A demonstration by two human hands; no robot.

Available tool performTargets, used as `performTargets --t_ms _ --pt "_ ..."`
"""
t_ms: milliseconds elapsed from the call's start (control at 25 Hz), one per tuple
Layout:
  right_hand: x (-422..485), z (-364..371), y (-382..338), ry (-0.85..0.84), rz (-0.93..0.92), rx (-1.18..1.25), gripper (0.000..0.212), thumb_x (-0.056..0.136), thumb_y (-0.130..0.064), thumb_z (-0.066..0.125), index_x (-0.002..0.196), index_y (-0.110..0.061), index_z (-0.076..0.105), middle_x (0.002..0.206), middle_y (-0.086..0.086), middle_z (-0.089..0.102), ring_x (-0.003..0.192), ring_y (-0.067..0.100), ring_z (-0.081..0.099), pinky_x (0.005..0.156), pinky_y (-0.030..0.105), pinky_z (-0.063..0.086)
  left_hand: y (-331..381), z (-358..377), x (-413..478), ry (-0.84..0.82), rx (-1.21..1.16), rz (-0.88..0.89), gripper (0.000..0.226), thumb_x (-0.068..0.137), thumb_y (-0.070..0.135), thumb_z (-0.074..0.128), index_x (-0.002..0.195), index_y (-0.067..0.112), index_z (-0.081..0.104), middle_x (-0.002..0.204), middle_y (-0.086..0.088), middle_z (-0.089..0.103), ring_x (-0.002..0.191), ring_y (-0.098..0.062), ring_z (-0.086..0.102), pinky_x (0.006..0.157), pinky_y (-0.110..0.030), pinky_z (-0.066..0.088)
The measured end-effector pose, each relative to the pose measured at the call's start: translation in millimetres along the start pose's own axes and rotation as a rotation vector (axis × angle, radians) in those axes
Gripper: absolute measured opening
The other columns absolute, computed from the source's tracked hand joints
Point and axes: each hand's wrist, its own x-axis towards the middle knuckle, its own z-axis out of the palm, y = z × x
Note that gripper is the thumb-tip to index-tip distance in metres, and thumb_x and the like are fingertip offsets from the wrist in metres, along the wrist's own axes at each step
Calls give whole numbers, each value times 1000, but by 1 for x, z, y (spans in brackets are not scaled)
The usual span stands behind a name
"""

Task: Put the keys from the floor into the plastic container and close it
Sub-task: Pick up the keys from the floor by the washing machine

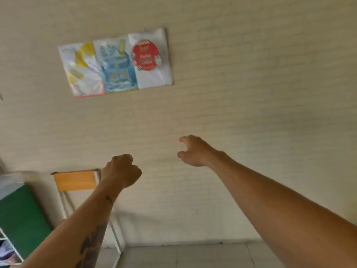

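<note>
No keys and no plastic container appear in the head view, which is blurred and faces a beige wall. My left hand (121, 171) is stretched forward at centre left, its fingers curled into a fist seen from the back; whether anything is inside it is hidden. My right hand (193, 150) reaches out at centre, fingers loosely curled and apart, with nothing visible in it. Both forearms extend up from the bottom of the view.
A small table with an orange top (75, 180) and white legs stands against the wall at lower left. A green panel over a white rack (21, 217) fills the left edge. Colourful posters (116, 62) hang on the wall. Grey floor tiles (183, 256) show at the bottom.
</note>
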Motion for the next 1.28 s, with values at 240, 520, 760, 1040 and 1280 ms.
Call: performTargets --t_ms 240,520,760,1040,1280 --pt "-60 -3 136 -13 251 11 66 94 -30 54 154 -16 29 160 6 30 145 25 31 113 37 31 107 97 -18 -203 -15 153 47 82 21 51 128 23 60 124 -5 65 111 -31 59 79 -32 41" --pt "-151 -37 319 -43 451 -40 64 96 -28 51 154 -15 28 160 8 30 144 28 32 112 39 32 279 191 -63 -343 -72 288 47 83 22 50 130 23 58 126 -4 64 111 -29 59 80 -33 44" --pt "-242 -79 441 -66 648 -108 58 96 -32 47 149 -12 33 154 11 35 138 31 36 110 43 36 431 249 -113 -459 -64 463 46 86 23 50 132 21 56 130 -6 61 112 -28 59 79 -32 42" --pt "-362 -113 549 19 970 -95 45 90 -27 53 132 -11 46 132 11 48 122 35 50 88 40 44 614 316 -190 -642 -95 761 47 85 25 50 132 24 56 130 -4 60 111 -27 58 82 -32 45" --pt "-460 -111 639 -19 1340 -39 14 86 -24 59 88 -18 47 119 14 53 115 36 54 80 39 42 726 401 -279 -897 -30 1030 40 83 23 49 123 20 57 130 -9 57 118 -32 56 95 -37 47"
